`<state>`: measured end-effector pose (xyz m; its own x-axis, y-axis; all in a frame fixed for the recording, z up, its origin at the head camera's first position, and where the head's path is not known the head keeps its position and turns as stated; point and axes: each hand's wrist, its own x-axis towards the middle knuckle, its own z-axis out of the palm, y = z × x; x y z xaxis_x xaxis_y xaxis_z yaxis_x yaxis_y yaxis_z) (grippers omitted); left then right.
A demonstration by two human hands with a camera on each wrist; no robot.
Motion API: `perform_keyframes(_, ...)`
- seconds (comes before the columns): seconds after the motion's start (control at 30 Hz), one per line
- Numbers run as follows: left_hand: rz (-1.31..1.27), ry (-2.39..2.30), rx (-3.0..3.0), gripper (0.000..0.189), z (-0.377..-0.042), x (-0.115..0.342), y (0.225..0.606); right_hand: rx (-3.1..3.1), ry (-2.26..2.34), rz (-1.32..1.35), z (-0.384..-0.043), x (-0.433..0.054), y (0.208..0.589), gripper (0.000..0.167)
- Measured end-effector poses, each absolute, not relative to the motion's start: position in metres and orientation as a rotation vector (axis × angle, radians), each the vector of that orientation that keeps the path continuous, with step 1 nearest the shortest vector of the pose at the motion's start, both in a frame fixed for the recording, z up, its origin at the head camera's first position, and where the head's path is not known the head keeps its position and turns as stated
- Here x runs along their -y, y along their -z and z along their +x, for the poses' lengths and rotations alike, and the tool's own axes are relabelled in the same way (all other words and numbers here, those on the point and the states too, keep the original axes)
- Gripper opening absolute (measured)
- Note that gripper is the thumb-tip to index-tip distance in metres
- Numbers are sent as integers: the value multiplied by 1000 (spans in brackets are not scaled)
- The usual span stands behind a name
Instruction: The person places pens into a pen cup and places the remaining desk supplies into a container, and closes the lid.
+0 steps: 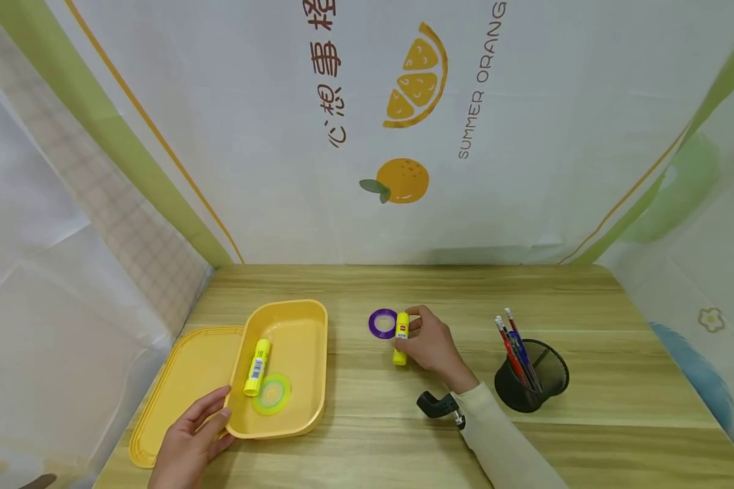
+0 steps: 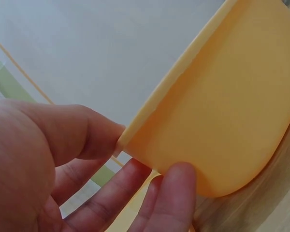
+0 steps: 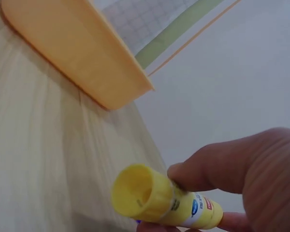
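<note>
A yellow glue stick is pinched between the thumb and fingers of my right hand. In the right wrist view, the hollow end of this glue stick faces the camera. Just left of it lies a purple tape roll. My left hand grips the near left corner of a yellow plastic box, thumb at the rim and fingers against the outside wall. Inside the box are another yellow glue stick and a yellow-green tape roll.
A yellow lid lies flat to the left, partly under the box's edge. On the right stands a black mesh pen cup with several pencils and pens. A printed curtain hangs behind the wooden table.
</note>
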<state>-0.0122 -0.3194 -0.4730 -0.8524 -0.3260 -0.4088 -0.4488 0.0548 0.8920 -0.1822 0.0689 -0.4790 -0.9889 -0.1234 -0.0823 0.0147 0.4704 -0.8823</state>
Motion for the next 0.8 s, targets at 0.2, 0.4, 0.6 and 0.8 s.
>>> perform_keyframes(0.2,-814,-1946,-2205,45,-11,320,473,-2527,1634,-125,-180,-64,466,70)
perform_keyframes(0.4,-820,-1947,-2209,45,-11,318,472,-2483,1701,-160,-178,-60,458,69)
perform_keyframes(0.6,-821,-1954,-2208,43,-11,319,472,-2467,1747,-221,-176,-55,448,69)
perform_keyframes(0.8,-819,-1964,-2209,41,-11,318,473,-2415,1805,-246,-172,-49,440,69)
